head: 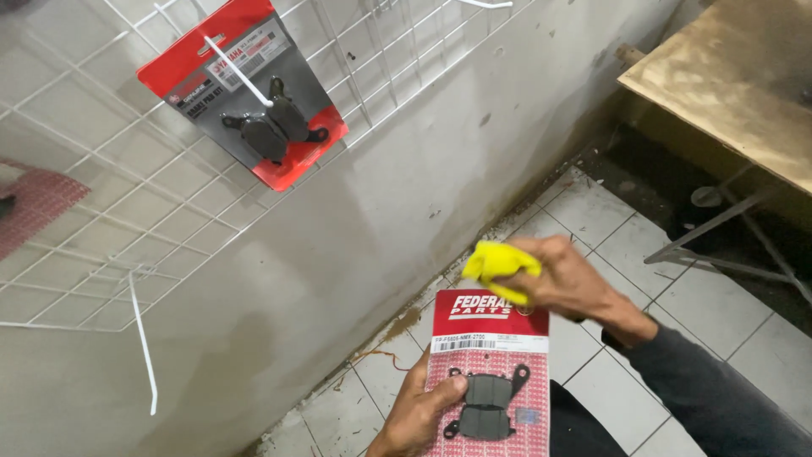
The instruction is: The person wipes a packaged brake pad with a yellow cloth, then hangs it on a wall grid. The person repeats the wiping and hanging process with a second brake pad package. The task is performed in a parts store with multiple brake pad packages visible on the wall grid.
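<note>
While both hands work over one package, the scene reads as follows.

Left hand: the left hand [417, 416] is clamped on the brake pad pack [489, 377], thumb pressed on its clear front beside the dark pads, fingers hidden behind the card.

Brake pad pack: a flat card with a red top band, a white strip and a red-patterned lower part, held upright and facing the camera, just to the right of the left hand's thumb and directly below the right hand.

Right hand: the right hand [568, 280] is closed around a yellow cloth [499, 267], which touches the pack's top edge.

Yellow cloth: bunched, sticking out to the left of the right hand's fingers.

Above and left of both hands: a white wire grid [110, 220] on the wall, with a second red and grey pad pack [254, 89] hanging on a white hook.

Right of the right hand: a wooden table [727, 80], well apart, over a tiled floor [702, 305].
</note>
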